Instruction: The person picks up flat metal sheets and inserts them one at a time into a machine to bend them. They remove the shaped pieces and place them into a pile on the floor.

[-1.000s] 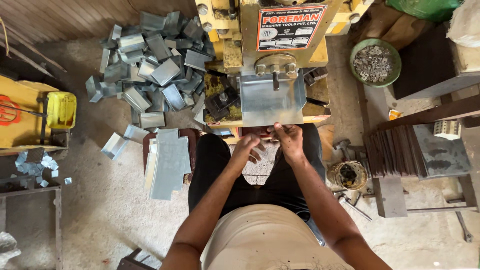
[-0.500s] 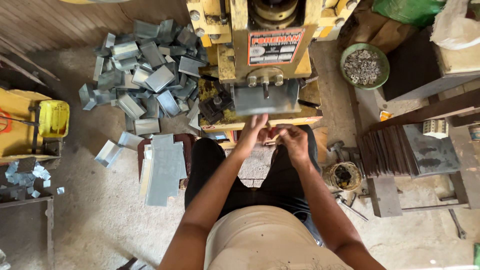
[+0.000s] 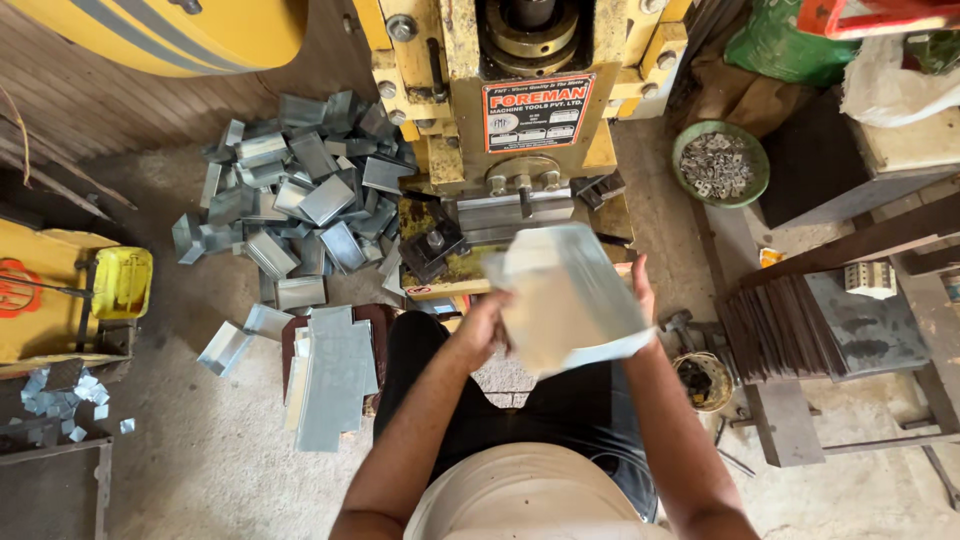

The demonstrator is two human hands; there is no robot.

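Gripping a blurred sheet-metal blank (image 3: 570, 300) at both edges, left hand (image 3: 480, 330) and right hand (image 3: 640, 290) closed on it, holding it above the lap, just before the yellow press (image 3: 520, 120). Flat blanks (image 3: 330, 385) lying stacked at left, bent pieces (image 3: 300, 190) heaping beyond.

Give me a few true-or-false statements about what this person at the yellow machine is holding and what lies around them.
1. Both hands, the left hand and the right hand, hold a metal sheet. True.
2. The pile of bent metal pieces lies to the person's right. False: it lies on the floor to their left.
3. The green bowl holds small metal parts. True.
4. The metal sheet rests flat on the press. False: it is held in the air in front of the press, blurred.
5. A stack of flat sheets lies by the left knee. True.
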